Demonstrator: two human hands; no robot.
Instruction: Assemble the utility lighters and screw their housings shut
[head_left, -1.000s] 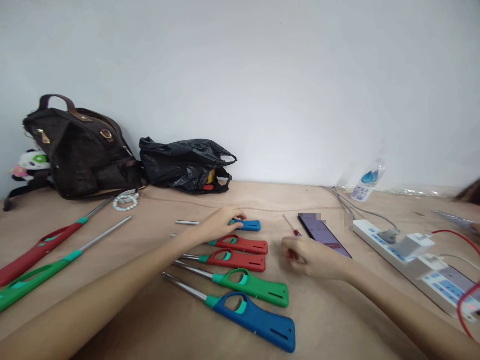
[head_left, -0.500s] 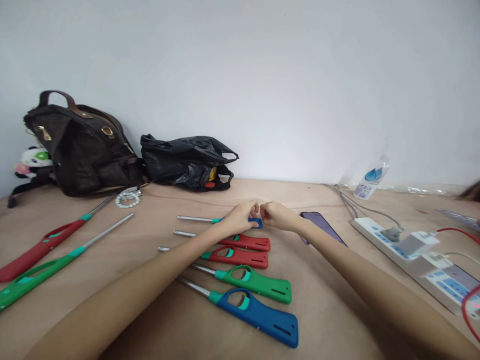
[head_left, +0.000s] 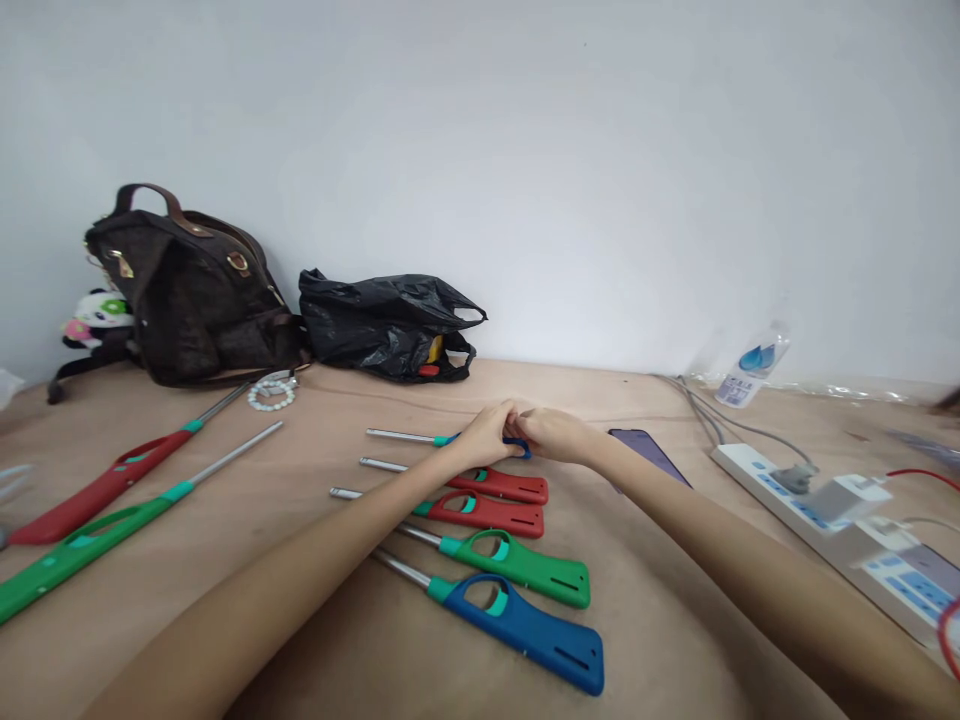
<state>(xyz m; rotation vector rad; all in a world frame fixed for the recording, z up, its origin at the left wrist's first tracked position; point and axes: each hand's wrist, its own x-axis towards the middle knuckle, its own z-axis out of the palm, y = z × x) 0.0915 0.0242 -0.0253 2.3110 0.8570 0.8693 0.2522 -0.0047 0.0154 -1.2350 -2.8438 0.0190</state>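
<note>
At the far end of the lighter row, both hands meet on the small blue lighter [head_left: 517,443].
Left hand [head_left: 491,437] and right hand [head_left: 551,436], each grip grasping that lighter, touch above it; nearer lie two red lighters [head_left: 495,497], a green lighter [head_left: 525,566] and a large blue lighter [head_left: 525,630] on the counter [head_left: 300,560].

Seven long-nosed gas lighters on the desk [head_left: 675,620]: five in a row, namely the far blue lighter [head_left: 517,443] under two hands, a red lighter [head_left: 504,484], a second red lighter [head_left: 491,513], a green lighter [head_left: 525,566] and a near blue lighter [head_left: 532,632]. Two more lie off left, a long red lighter [head_left: 97,490] and a long green lighter [head_left: 75,550]. One brown handbag [head_left: 191,300], one black plastic bag [head_left: 386,325], one phone [head_left: 649,455], one bead bracelet [head_left: 271,392], one plastic bottle [head_left: 750,365], two power strips [head_left: 847,520].
</note>
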